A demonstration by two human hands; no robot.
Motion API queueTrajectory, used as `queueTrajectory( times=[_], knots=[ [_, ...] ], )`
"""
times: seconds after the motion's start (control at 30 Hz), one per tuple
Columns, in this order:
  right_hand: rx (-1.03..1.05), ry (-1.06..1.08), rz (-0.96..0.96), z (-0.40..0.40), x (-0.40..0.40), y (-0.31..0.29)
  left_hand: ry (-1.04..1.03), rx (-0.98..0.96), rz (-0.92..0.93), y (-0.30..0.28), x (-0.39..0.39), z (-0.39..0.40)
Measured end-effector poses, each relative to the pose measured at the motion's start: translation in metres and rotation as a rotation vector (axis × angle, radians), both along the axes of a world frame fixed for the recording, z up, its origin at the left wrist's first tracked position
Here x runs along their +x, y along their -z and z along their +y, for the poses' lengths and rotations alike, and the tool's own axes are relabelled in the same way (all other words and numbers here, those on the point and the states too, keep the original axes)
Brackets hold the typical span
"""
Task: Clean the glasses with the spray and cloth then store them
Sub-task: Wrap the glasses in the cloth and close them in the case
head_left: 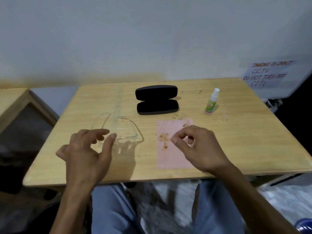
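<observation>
Hands hovering over glasses and cloth — nothing lifted yet.

Left hand (87,149) is spreading loosely open just near-left of the glasses (121,132), which lie across left-right; right hand (195,147) is pinching at the cloth (170,159). Farther off — the case (157,99) is lying open and empty, spray (211,103) far right.

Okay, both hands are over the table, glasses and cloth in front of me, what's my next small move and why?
Probably close the left hand on the clear glasses: its open fingers hover right beside them. The right hand seems to pinch the pink cloth, and the spray bottle stands untouched farther back.
</observation>
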State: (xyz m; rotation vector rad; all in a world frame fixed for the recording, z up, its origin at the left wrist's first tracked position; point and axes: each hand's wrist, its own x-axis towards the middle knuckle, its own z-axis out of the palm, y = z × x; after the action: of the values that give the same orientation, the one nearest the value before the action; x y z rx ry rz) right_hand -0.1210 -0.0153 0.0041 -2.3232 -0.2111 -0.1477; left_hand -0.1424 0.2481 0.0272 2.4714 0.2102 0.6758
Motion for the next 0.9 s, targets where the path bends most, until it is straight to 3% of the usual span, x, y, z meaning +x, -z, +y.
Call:
queueTrajectory(
  times=[0.17,0.4,0.57,0.7,0.9],
  knots=[
    [0.151,-0.015,0.143,0.072,0.043,-0.004,-0.295,-0.046,0.225,-0.003,0.033,0.053],
    [0.144,0.012,0.327,0.109,0.073,0.010,-0.166,-0.341,0.444,0.012,0.054,0.071],
    [0.241,0.021,0.376,0.110,0.075,0.010,-0.084,-0.537,0.420,0.019,0.058,0.075],
    [0.360,-0.012,0.290,0.090,0.060,-0.004,0.054,-0.667,0.316,0.009,0.048,0.063],
    [0.325,0.049,0.117,0.008,0.031,-0.016,0.277,-0.600,0.268,0.008,0.034,0.004]
  ],
)
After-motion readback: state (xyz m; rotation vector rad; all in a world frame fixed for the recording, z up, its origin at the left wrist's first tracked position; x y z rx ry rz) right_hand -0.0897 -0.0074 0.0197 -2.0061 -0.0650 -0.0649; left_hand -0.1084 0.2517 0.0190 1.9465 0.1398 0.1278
